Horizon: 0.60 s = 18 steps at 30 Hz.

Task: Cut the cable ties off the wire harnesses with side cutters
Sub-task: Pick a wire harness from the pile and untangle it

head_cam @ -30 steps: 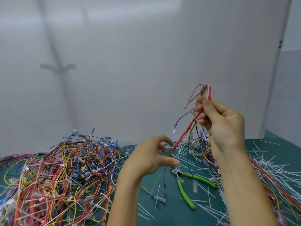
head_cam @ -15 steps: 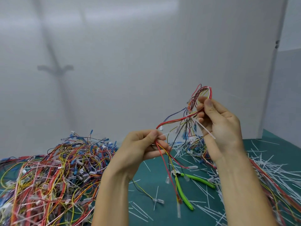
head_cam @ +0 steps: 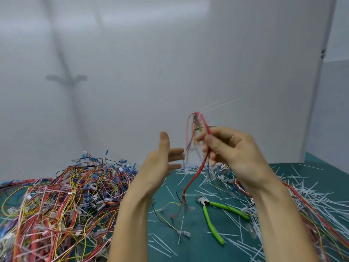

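Note:
My right hand (head_cam: 232, 148) is raised above the table and shut on a wire harness (head_cam: 198, 167) of red and thinner coloured wires; its loop stands above my fingers and a red strand hangs down to the mat. White cable tie tails stick out blurred at the loop's top. My left hand (head_cam: 162, 163) is open just left of the hanging wires, fingers spread, holding nothing. The green-handled side cutters (head_cam: 213, 218) lie on the green mat (head_cam: 198, 250) below my hands, jaws pointing left.
A large tangle of harnesses (head_cam: 62, 203) covers the left of the mat. Cut white cable ties (head_cam: 294, 197) and more wires are strewn on the right. A white wall panel (head_cam: 170, 63) stands behind the table.
My left hand has let go of the harness wires and opened. The wires now hang straight from my right hand, which has dropped slightly and turned the loop upright.

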Tool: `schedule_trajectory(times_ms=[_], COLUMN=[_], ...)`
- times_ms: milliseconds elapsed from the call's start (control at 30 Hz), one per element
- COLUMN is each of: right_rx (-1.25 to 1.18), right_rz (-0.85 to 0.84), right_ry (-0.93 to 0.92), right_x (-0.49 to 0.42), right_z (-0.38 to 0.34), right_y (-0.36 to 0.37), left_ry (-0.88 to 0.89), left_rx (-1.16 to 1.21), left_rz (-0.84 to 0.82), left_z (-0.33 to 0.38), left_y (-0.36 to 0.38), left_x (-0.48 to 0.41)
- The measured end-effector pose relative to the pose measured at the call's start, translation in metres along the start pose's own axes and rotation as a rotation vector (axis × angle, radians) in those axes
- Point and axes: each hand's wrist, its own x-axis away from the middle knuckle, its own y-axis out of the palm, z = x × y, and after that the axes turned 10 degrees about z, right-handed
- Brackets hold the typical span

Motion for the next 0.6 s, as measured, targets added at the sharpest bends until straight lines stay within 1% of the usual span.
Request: schedule_trajectory(times_ms=[67, 100, 200, 267, 333, 433, 533, 600], right_rx=[0.110, 0.157, 0.293, 0.393, 0.497, 0.607, 0.673, 0.710], right_rz=[-0.202, -0.301, -0.527, -0.598, -0.618, -0.594, -0.507, -0.390], right_ry=[0.053, 0.096, 0.223, 0.265, 0.276, 0.302, 0.270, 0.185], right_x=[0.002, 0.003, 0.005, 0.006, 0.007, 0.007, 0.007, 0.007], right_z=[0.002, 0.003, 0.005, 0.007, 0.008, 0.005, -0.002, -0.009], right_y=[0.003, 0.004, 0.007, 0.010, 0.012, 0.011, 0.005, 0.003], left_ry=[-0.121, -0.153, -0.180, -0.150, -0.121, -0.054, 0.055, 0.127], left_rx=[0.334, 0.453, 0.652, 0.710, 0.745, 0.802, 0.668, 0.555], left_rz=[0.023, 0.015, 0.035, 0.088, 0.119, 0.109, 0.090, 0.072], left_z=[0.004, 0.005, 0.002, 0.000, -0.001, -0.002, -0.005, -0.006], left_y=[0.000, -0.002, -0.009, -0.010, -0.009, -0.009, -0.014, -0.016], left_x=[-0.002, -0.002, -0.003, -0.004, -0.005, -0.004, -0.003, -0.001])
